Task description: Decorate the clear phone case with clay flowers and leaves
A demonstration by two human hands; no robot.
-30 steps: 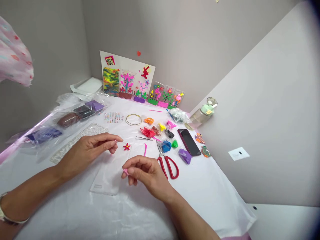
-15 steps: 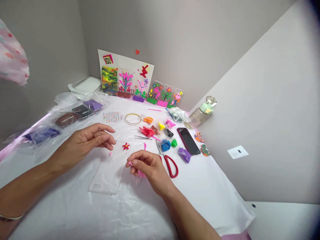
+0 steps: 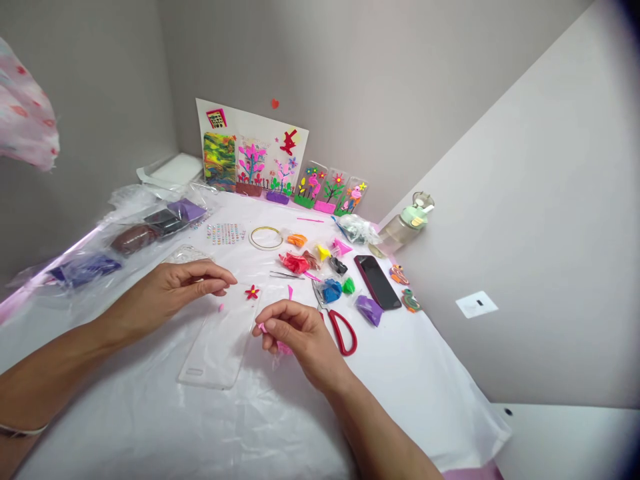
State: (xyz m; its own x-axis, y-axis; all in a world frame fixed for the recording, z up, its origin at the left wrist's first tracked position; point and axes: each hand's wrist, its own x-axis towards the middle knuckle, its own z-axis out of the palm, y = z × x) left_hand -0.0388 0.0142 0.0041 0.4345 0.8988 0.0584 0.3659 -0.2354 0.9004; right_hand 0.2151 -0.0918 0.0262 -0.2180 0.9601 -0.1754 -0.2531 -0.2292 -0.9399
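My left hand (image 3: 183,285) hovers over the near left corner of a transparent phone case (image 3: 220,343), its fingertips pinched together with nothing visible between them. My right hand (image 3: 295,331) pinches a soft piece of pink clay (image 3: 283,348) at the case's right edge, and part of the clay hangs below my fingers. A red-and-yellow clay flower (image 3: 253,292) sits at the far end of the case. Between my hands lies a tiny pink clay bit (image 3: 221,307). A thin pink clay strip (image 3: 290,292) stands beyond my right hand.
Red-handled scissors (image 3: 343,332) lie right of my right hand, beside a dark smartphone (image 3: 377,282) and several bagged clay lumps. Tweezers (image 3: 286,275) lie further on. Decorated phone cases (image 3: 253,167) stand against the back wall. The white plastic-covered table (image 3: 300,427) ends at the right wall.
My right hand has moved up and right, with more pink clay showing under it. My left fingers have closed together, and the view has shifted slightly.
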